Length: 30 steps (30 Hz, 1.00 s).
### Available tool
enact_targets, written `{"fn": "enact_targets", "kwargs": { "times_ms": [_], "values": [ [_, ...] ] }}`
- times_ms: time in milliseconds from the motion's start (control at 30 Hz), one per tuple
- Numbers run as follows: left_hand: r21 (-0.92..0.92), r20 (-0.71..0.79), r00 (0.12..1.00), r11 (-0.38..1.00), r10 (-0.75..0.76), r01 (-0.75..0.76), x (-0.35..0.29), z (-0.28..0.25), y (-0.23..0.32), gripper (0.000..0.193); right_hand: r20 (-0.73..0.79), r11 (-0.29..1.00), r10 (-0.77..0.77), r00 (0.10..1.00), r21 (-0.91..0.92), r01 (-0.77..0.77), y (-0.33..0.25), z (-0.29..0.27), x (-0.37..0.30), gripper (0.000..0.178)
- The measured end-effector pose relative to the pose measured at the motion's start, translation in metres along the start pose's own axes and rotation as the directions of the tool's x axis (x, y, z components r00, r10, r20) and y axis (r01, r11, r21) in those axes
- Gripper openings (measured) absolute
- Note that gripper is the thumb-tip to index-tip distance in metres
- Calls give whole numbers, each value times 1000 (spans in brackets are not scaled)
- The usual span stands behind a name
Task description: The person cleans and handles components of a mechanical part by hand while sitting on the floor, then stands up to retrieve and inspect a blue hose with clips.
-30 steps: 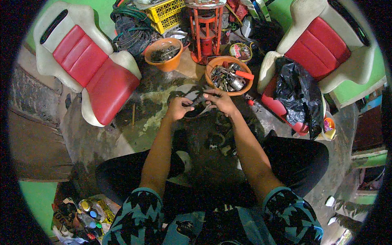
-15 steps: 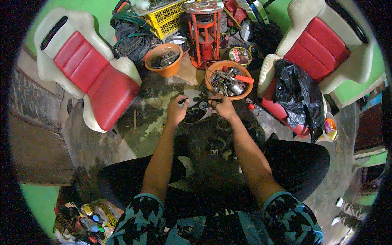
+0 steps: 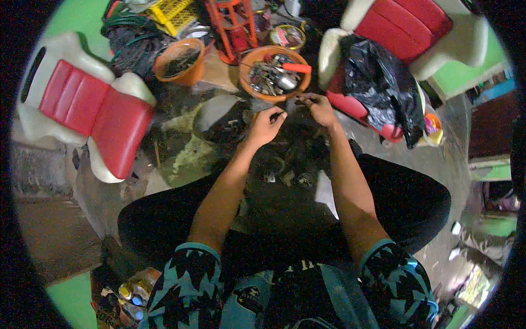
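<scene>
My left hand (image 3: 267, 126) is in front of the orange bowl, with thumb and fingers curled together. Something small and dark may sit in the pinch, too small to name. Close to the bowl's right front rim, my right hand (image 3: 320, 109) has its fingers closed; what they hold, if anything, I cannot make out. The orange bowl (image 3: 269, 98) is full of metal tools and parts, with a red-orange handle (image 3: 296, 68) lying across the top. On the floor left of my left hand lies a round, shallow metal piece (image 3: 212, 116), its inside dark.
Red-and-white car seats (image 3: 129, 112) stand at left and right; a black plastic bag (image 3: 378, 82) lies on the right one. Behind are another orange bowl (image 3: 192, 68), a red-orange metal frame (image 3: 233, 33) and a yellow crate (image 3: 172, 16). Small dark parts (image 3: 290, 175) lie between my legs.
Both hands have moved off the round metal piece to the right, my right hand up beside the tool bowl. The view has shifted, so the surroundings sit further left and higher.
</scene>
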<state>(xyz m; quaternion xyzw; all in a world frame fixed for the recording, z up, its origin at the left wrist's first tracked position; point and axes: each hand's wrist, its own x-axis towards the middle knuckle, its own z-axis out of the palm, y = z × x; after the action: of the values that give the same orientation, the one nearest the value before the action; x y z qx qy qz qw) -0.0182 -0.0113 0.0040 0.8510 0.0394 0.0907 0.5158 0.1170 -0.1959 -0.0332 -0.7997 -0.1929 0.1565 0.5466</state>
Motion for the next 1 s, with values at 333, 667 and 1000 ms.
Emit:
{"fn": "enact_targets", "kwargs": {
  "times_ms": [333,667,1000],
  "values": [
    [107,616,787,994,-45,-27,-31,100,-102,43,436,946,164,885,-325,-15,135,-52,-72,37],
    [609,637,700,767,-323,-201,-76,117,-65,74,508,900,308,804,-429,-75,160,-5,-88,57],
    [589,576,767,794,-283,-149,-85,97,-93,59,400,736,474,785,-669,-104,46,4,-84,55]
  ]
}}
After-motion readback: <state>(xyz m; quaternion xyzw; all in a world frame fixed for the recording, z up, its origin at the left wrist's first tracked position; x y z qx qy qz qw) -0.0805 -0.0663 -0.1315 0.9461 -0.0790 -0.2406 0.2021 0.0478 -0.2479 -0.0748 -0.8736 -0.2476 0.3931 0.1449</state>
